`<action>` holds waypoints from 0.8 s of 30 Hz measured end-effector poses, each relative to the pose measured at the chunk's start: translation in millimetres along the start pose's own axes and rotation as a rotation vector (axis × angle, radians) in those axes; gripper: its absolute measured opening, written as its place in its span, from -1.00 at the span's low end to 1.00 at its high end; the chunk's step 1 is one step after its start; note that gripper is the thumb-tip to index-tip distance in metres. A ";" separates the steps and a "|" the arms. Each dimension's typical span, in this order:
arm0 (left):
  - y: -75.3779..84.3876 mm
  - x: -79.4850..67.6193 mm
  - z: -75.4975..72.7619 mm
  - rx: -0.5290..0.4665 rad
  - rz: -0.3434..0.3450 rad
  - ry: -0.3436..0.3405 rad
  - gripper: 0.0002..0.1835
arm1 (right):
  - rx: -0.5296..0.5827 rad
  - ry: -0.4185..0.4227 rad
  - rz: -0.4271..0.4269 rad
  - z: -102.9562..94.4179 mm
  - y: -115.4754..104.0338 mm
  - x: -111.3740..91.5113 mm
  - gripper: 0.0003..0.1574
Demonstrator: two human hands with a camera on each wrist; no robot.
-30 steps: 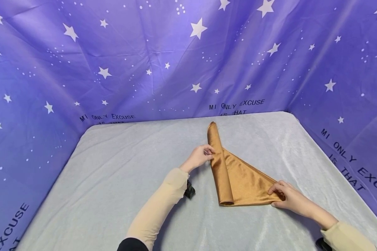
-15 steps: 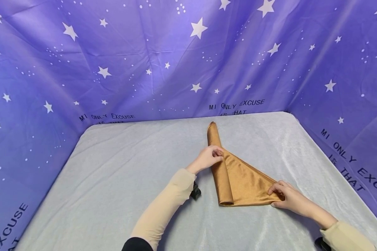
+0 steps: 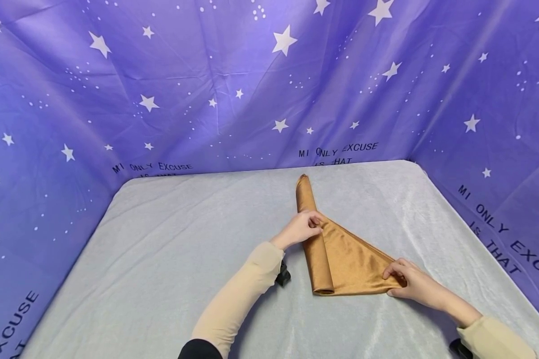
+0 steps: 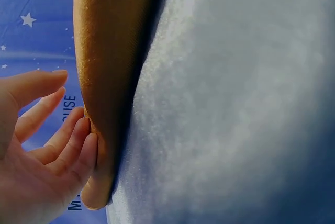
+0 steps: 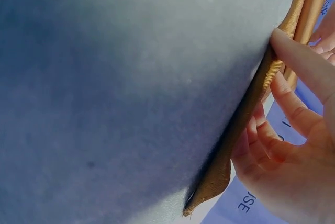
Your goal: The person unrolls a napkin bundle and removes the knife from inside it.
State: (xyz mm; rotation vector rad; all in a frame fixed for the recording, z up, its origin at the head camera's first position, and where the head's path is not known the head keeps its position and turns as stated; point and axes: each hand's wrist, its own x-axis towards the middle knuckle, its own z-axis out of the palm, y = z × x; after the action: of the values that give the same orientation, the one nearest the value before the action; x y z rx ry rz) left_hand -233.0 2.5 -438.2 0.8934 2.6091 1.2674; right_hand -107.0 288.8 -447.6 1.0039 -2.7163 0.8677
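Observation:
A shiny golden-brown satin cloth (image 3: 355, 257) lies on the table, its left part wound into a long roll (image 3: 320, 264) and the rest spread in a flat, tapering panel to the right. My left hand (image 3: 300, 229) reaches over the middle of the roll with fingers loosely bent. In the left wrist view, several fingertips (image 4: 78, 122) touch the roll's side while thumb and index finger stand apart. At the panel's right corner my right hand (image 3: 417, 285) pinches the cloth, thumb at the near edge and fingers on top. The right wrist view shows the cloth's edge (image 5: 256, 85) between thumb and fingers.
A pale grey velvety cover (image 3: 161, 259) spreads over the table. Purple curtains (image 3: 233, 60) with white stars and printed words hang along the back and both sides. Dark wrist devices (image 3: 283, 275) sit under the sleeve cuffs.
My left hand has slid to the right across the roll, from its left side to over its top. The right hand and the cloth have stayed in place.

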 end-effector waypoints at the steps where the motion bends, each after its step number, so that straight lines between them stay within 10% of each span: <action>1: -0.3 0.1 0.3 0.004 0.001 -0.003 -0.76 | -0.002 0.002 -0.003 -0.1 0.1 0.1 -0.57; 24: -2.3 1.6 5.9 0.276 -0.079 -0.140 -0.56 | -0.008 0.014 -0.010 1.6 1.6 -0.2 -0.56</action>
State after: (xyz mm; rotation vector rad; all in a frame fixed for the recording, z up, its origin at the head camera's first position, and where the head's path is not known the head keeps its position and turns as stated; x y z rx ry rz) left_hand -233.3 6.3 -443.5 0.8713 2.7164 0.8078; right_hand -107.7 289.1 -449.8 1.0047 -2.6993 0.8576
